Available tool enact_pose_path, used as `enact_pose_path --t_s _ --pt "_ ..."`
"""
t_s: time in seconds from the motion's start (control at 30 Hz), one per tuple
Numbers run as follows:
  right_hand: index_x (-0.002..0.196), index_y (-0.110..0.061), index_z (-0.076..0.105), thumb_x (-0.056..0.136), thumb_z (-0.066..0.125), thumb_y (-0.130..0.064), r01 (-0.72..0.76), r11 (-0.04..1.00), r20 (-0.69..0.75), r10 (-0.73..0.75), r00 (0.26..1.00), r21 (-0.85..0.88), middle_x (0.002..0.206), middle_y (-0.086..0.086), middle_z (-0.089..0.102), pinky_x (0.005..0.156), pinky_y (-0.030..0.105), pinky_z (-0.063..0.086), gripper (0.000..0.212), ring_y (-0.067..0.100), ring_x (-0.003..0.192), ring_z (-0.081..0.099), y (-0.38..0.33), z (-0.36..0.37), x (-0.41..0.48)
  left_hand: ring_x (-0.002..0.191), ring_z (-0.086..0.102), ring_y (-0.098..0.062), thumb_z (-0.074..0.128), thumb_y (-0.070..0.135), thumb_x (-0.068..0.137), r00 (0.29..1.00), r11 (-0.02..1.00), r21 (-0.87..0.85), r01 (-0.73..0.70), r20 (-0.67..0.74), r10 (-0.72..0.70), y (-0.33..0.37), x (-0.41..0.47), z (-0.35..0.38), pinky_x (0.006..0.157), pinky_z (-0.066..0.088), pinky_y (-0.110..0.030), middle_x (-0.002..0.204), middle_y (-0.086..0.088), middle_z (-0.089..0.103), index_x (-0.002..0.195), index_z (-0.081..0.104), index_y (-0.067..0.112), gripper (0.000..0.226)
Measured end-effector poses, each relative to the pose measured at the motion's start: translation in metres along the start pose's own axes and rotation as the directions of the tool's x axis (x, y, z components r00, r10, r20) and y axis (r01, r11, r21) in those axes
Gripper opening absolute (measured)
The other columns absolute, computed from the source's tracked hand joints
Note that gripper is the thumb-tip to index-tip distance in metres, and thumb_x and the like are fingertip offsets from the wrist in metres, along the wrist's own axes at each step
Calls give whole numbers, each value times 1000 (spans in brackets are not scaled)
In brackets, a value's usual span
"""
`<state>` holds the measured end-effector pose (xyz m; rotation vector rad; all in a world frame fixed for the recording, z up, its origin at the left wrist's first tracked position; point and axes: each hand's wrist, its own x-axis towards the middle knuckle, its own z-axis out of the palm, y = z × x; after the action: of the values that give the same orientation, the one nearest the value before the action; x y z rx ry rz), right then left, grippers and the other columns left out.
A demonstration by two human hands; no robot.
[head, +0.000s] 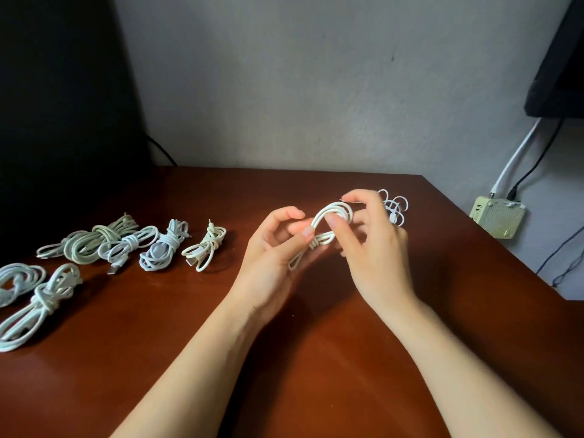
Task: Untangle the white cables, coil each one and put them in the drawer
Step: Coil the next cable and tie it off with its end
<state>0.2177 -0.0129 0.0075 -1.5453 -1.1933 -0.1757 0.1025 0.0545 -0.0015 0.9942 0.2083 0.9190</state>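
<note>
You're mid-coil: left grip (272,254) and right grip (376,248) both pinch the white cable (333,207) above the worktop's (316,349) far edge. It seems wrapped, so tuck its end next.

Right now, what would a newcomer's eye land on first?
Two bare hands at centre, left hand and right hand, both pinching a half-coiled white cable above the reddish-brown wooden table. A row of tied white cable bundles lies along the table's left side. A small loose tangle of thin white cable sits just behind the right hand.
</note>
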Motion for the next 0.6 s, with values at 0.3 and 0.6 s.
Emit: enact_pose_path --t_s 0.3,0.6 --pt "112 -19 62 86 69 -17 61 994 17 -63 998 96 78 -5 65 56 22 55 27 9 56 64 4 -1 3 86 70 -23 54 20 96 997 863 503 -37 -37 64 -14 -1 -1 81 58 -38 94 -9 69 109 53 8 18" --pt "116 -19 65 92 61 -14 80 991 86 -90 992 105 75 -25 54 63 17 48 25 1 61 57 11 -5 9 64 48 -12 47 28 99 986 582 803 -126 164 -14 -9 0 -10 63 45 -29 74 -10 59 103 65 9 26"
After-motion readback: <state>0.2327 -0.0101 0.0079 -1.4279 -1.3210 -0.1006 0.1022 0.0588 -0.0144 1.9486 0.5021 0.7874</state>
